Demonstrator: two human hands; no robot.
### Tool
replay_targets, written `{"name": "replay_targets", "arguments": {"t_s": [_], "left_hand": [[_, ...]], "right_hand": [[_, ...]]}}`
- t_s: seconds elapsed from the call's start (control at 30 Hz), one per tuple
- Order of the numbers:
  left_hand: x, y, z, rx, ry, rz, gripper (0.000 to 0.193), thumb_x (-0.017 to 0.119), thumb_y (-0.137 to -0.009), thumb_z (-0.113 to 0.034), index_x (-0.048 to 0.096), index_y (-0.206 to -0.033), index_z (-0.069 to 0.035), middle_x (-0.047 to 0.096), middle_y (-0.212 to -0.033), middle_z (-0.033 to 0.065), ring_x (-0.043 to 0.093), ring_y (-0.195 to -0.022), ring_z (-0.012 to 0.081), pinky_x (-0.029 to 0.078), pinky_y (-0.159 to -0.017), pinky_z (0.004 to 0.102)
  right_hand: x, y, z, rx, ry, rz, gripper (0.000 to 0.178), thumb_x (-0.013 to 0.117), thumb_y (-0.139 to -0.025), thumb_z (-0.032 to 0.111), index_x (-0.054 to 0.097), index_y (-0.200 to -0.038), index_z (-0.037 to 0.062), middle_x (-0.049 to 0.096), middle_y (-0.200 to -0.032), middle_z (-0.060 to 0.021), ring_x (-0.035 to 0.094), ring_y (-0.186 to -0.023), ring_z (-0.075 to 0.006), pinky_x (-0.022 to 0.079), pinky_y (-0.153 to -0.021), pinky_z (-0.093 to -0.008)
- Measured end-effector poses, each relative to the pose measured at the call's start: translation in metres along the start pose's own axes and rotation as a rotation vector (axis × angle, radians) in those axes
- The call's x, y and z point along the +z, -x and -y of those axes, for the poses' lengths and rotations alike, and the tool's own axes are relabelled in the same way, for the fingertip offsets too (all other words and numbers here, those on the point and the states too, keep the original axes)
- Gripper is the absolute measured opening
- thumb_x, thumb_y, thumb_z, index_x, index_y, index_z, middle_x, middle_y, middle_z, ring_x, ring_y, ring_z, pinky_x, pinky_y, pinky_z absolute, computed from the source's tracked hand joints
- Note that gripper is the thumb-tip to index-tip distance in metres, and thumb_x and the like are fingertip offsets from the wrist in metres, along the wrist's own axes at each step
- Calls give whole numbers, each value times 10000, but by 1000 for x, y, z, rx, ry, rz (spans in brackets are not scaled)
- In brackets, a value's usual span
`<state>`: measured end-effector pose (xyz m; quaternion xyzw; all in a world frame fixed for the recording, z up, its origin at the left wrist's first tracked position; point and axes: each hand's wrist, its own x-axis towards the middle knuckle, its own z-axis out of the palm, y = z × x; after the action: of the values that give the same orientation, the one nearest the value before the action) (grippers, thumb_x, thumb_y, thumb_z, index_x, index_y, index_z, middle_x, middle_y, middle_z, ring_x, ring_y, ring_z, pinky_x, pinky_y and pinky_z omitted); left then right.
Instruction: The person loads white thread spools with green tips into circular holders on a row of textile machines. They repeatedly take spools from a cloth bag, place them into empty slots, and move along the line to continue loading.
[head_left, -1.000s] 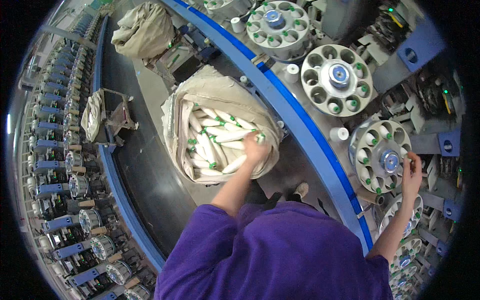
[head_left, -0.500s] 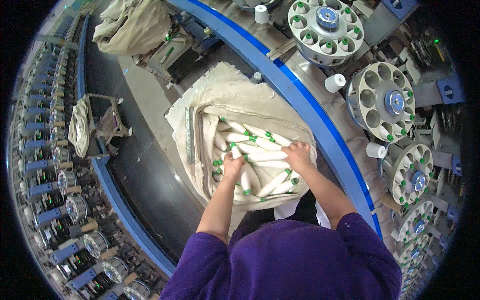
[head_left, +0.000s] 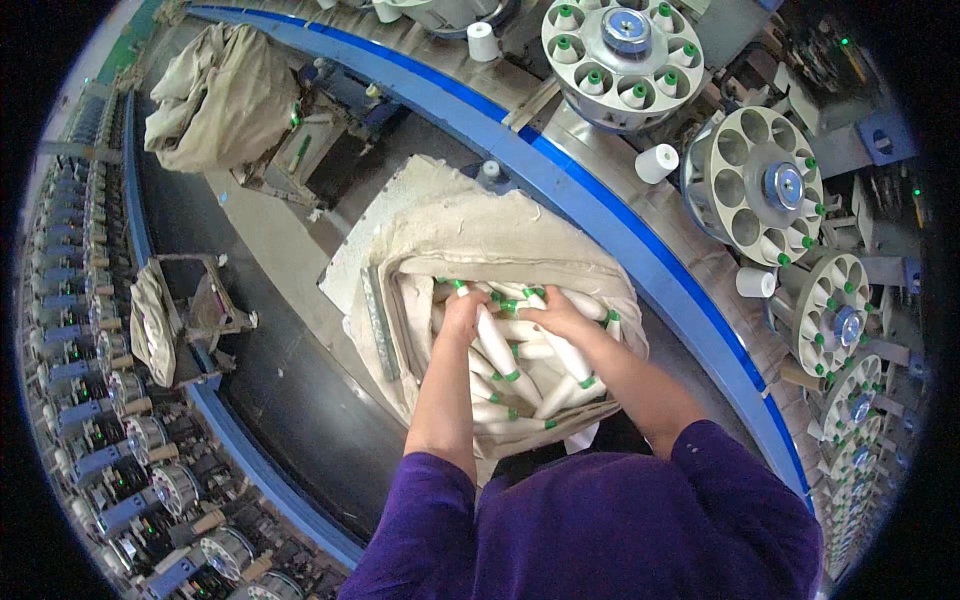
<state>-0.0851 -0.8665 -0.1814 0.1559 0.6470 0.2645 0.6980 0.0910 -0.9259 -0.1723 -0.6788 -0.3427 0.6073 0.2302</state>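
Seen from above, a person in a purple shirt (head_left: 600, 530) reaches both bare forearms forward; the left hand (head_left: 464, 315) has its grip closed round the upper end of a slanting white bobbin (head_left: 496, 345), whose green tip shows just above the knuckles; the right hand (head_left: 563, 318) likewise grasps a second bobbin (head_left: 568, 355) close to its top; both are inside a wide-mouthed beige cloth bag (head_left: 480, 215), among a loose heap of similar bobbins (head_left: 533, 350) lying at many angles; the step in hand looks like picking from the heap, one bobbin per hand; the next move seems to call for a steady hold and a lift clear of the crossing neighbours and the bag's rim; past the bag, on the right, a blue rail (head_left: 625, 228) curves by; behind it stand a white cone (head_left: 657, 163) and a round magazine (head_left: 762, 187), several pockets vacant; farther off, upper left, sits a cloth-covered cart (head_left: 225, 100); a long machine row (head_left: 105, 330) lines the left edge.
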Motion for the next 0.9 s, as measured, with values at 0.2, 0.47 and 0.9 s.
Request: {"name": "replay_targets", "arguments": {"t_s": [0.2,0.47,0.9], "left_hand": [[-11,62,-6,445,-399,65,446,559,-697,7,552,-1141,-39,592,-872,53,541,-744,134,448,-677,254],[2,191,-105,852,-1086,193,318,661,-779,-223,598,-1041,-56,505,-919,148,556,-891,281,453,-776,346],[135,194,-109,-74,33,863,226,605,-766,-144,579,-951,-17,603,-948,110,598,-852,216,513,-733,342]], "right_hand": [[-6,7,2,-271,196,-306,403,693,-749,316,608,-986,1,643,-908,-172,620,-859,-281,472,-779,-352],[-90,130,97,-567,-6,-340,297,697,-776,261,609,-944,33,647,-859,-117,617,-763,-166,478,-704,-300],[-123,229,91,78,-337,183,628,572,-861,427,420,-1267,-27,550,-1156,-127,576,-971,-187,490,-804,-287]]}}
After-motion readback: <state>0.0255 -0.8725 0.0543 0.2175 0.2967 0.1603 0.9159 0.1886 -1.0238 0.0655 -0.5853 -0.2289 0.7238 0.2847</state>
